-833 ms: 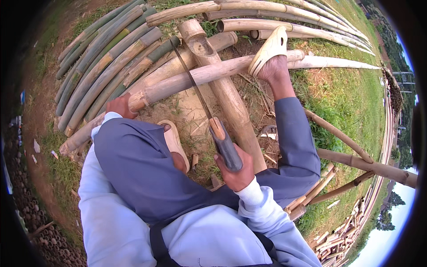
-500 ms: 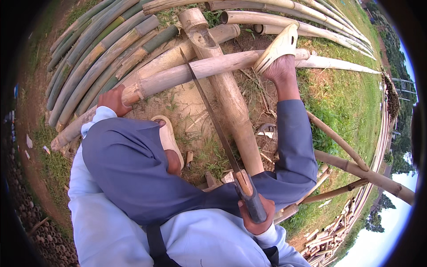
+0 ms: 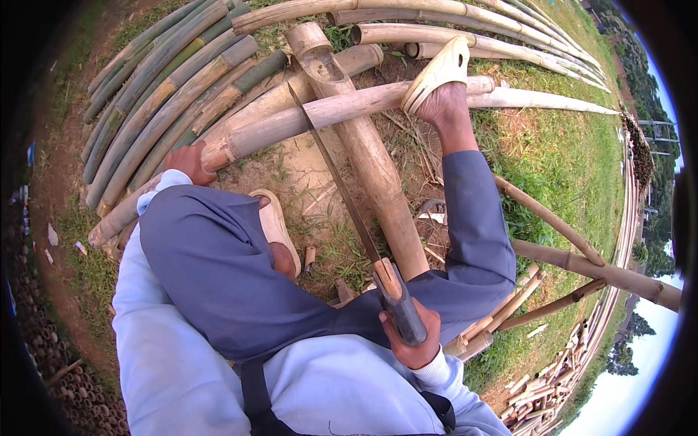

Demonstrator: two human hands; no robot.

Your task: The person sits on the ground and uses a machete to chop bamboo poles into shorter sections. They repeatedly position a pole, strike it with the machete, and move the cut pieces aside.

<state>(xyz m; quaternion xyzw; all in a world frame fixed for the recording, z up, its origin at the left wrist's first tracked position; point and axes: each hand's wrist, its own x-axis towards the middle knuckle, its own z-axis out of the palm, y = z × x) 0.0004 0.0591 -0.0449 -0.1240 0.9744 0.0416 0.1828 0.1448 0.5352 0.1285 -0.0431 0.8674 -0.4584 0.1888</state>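
Note:
A hand saw with a long, narrow blade (image 3: 331, 163) lies across the pale bamboo pole (image 3: 276, 132), its tip reaching past the pole's far side. My right hand (image 3: 418, 338) is closed round the saw's dark handle, near my lap. At the left, my left hand (image 3: 190, 161) is wrapped over the bamboo pole, its fingers partly hidden. My right foot, in a cream clog (image 3: 436, 75), presses on the pole farther right. Beneath the pole runs a thick bamboo log (image 3: 374, 167) with a notch cut near its far end.
Several greenish bamboo poles (image 3: 156, 91) lie side by side at the far left, and paler poles (image 3: 429, 33) at the far right. Propped bamboo struts (image 3: 556, 221) stand to the right. Cut pieces (image 3: 534, 396) are heaped at lower right, with stacked bamboo (image 3: 69, 385) at lower left.
My right hand has pushed the saw a little forward and away from me across the pole. My left hand and foot keep their places on the pole.

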